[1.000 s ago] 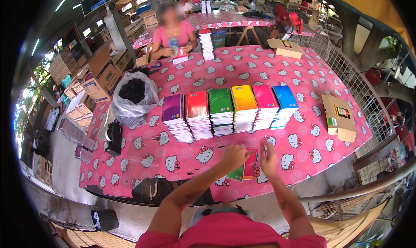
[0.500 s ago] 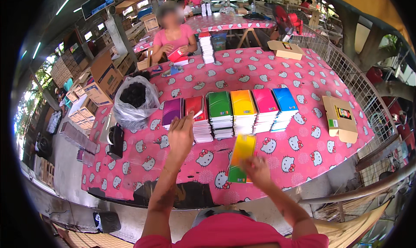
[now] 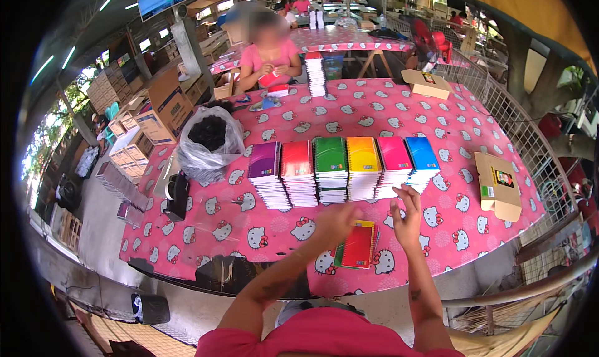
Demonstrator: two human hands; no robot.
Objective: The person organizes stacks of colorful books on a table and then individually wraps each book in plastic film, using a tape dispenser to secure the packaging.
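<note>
While both hands hover, six notebook stacks [image 3: 340, 170] stand behind the red notebook [image 3: 359, 246].

A pink-clothed table [image 3: 474, 138] stood central; cardboard boxes [image 3: 150, 117] stacked at ten o'clock, ceiling strip lights [image 3: 53, 67] glowed above

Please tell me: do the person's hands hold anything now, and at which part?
Nothing is clearly held. The left hand, blurred, is over the small pile of notebooks; whether it touches cannot be told. The right hand is open, fingers spread, beside the pile.
</note>
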